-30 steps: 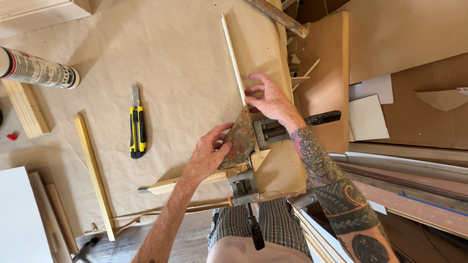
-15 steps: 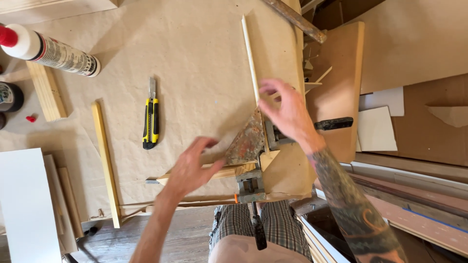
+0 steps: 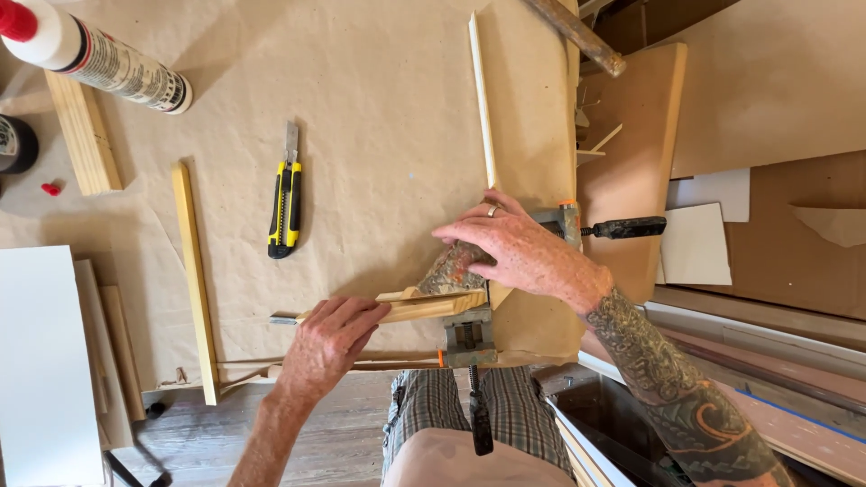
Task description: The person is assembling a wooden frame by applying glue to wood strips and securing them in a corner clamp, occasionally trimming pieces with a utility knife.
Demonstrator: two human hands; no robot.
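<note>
Moulded wooden strip [image 3: 424,307], pale and profiled along its length, lies nearly level just below the middle of the frame, its right end seated in a grey corner clamp [image 3: 469,334] at the near edge of the paper-covered workbench [image 3: 379,90]. The left hand [image 3: 325,347] lies over the strip's left end, fingers curled down onto it in a loose grasp. The right hand [image 3: 514,248] is spread flat, palm down, pressing on the clamp's mottled plate and on the foot of a thin upright strip [image 3: 483,108] that runs toward the top of the frame; it grips nothing. That hand hides the joint where the two strips meet. One black clamp handle [image 3: 627,227] sticks out to the right, another [image 3: 480,419] points down over the plaid shorts. Left of centre lies a yellow utility knife [image 3: 285,203], well apart from both hands, then a long flat batten [image 3: 194,280], a short wood block [image 3: 83,135], and a glue bottle [image 3: 90,54] in the upper left corner.
</note>
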